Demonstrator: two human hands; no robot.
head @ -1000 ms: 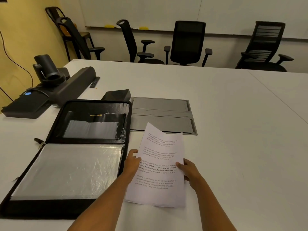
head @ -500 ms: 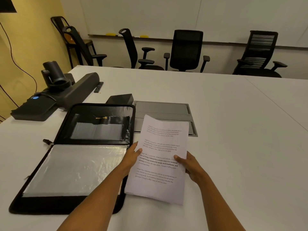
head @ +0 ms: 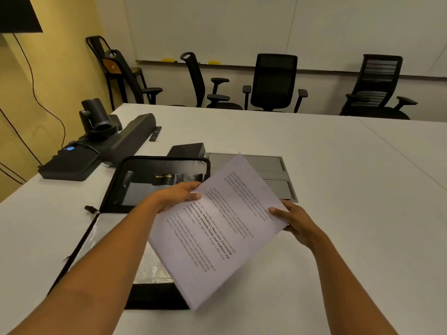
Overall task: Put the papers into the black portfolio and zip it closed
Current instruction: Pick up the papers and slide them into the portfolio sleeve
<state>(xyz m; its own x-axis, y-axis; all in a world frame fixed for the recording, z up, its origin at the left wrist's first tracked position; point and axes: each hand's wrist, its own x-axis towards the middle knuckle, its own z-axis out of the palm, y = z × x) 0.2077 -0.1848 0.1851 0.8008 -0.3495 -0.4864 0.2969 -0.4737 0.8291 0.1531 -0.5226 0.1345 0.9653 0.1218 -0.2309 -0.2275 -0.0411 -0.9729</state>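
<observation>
The black portfolio (head: 154, 170) lies open flat on the white table, its clear plastic sleeve on the near half and dark pockets on the far half. The white printed papers (head: 217, 228) are lifted off the table and tilted, their left part hanging over the portfolio's right side. My left hand (head: 176, 195) grips the papers' upper left edge, above the portfolio's far half. My right hand (head: 294, 220) grips their right edge. The papers and my left forearm hide much of the sleeve.
A grey cable hatch (head: 273, 175) is set into the table (head: 338, 189) behind the papers. A black box (head: 187, 149) sits at the portfolio's far edge. A camera, a speaker bar (head: 128, 139) and a black console stand at far left. Office chairs line the far side.
The papers rose off the table, turned clockwise and shifted left over the portfolio. Both hands moved up with them; my left hand now sits over the portfolio's far half.
</observation>
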